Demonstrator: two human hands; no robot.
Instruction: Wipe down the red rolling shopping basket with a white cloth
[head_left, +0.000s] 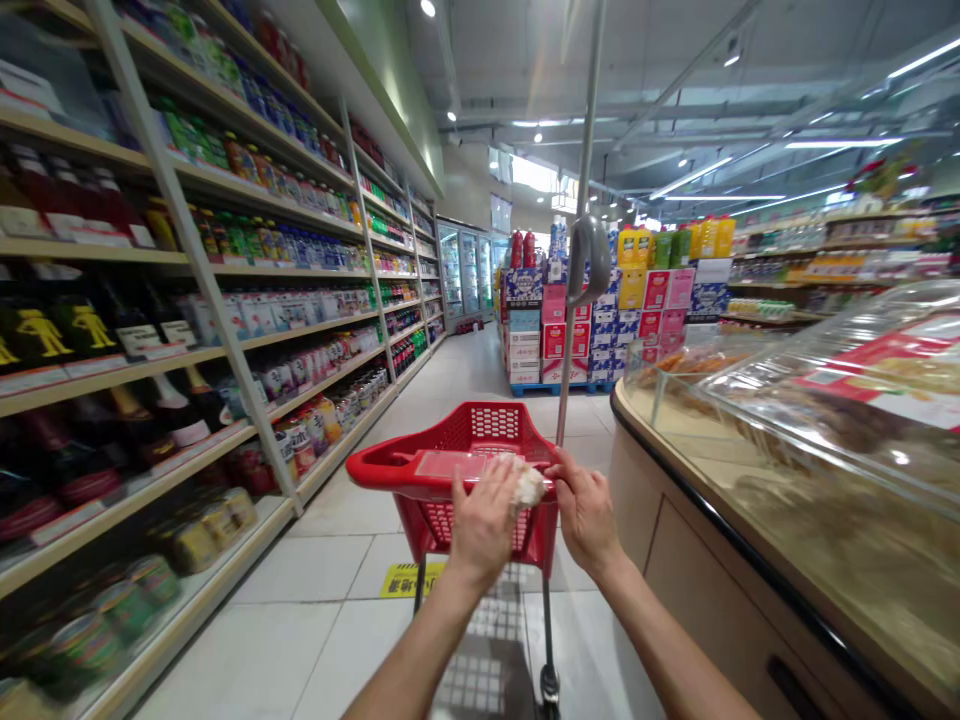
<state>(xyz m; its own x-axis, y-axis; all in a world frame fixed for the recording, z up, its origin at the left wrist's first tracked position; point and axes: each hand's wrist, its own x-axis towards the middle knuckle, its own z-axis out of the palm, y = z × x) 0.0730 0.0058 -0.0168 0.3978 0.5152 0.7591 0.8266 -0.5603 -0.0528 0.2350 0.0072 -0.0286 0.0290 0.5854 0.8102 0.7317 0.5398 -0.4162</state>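
A red plastic shopping cart (435, 510) stands right in front of me, its handle bar across the near side. My left hand (486, 515) lies over the handle with bent fingers, pressing a crumpled white cloth (529, 484) onto it. Part of the cloth is hidden under that hand. My right hand (586, 505) is closed at the right end of the handle, thumb and fingers pinched on the rim. Just beyond it a tall metal pole (588, 130) with a grey fitting (589, 260) rises from the cart.
Shelves of bottles and cans (300, 270) line the left side. A display counter (675, 500) with clear-lidded food packs (847, 380) runs close on the right. Ahead, stacked drink cartons (566, 335) stand on a blue pallet. A yellow floor sticker (409, 580) lies beneath the cart.
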